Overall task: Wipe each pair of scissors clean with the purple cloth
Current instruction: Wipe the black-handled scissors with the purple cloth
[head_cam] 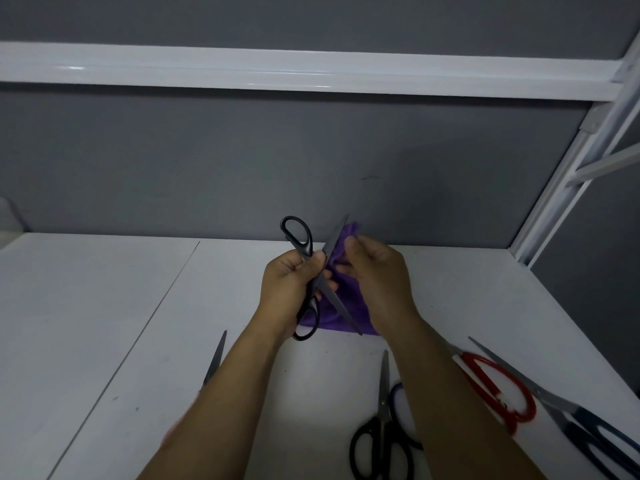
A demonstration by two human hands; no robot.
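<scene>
Over the far middle of the white table (104, 341), the left hand (289, 284) grips a pair of black-handled scissors (330, 294) near the pivot, fingers curled round it. The pair is spread wide into an X: one handle loop points to about 11 o'clock, the other hangs toward 6, one blade rises toward 1 and the other slants down toward 5. The right hand (377, 271) pinches the purple cloth (355, 303) between thumb and fingers beside the upper blade. The rest of the cloth hangs behind the lower blade, and I cannot tell whether its bottom edge touches the table. From the hands, toward 5 o'clock, a second black-handled pair (382, 424) lies closed on the table, tips toward 12. A blue handle loop (392, 398) shows just beside it, mostly hidden by the right forearm. Toward 4 o'clock lie red-handled scissors (521, 414), and just beside them is a long navy-handled pair (575, 420) with tips toward 10. Toward 7 o'clock a lone blade (216, 358) points to 12, its handles hidden under the left forearm. A grey wall (173, 161) with a white rail (311, 74) stands behind.
</scene>
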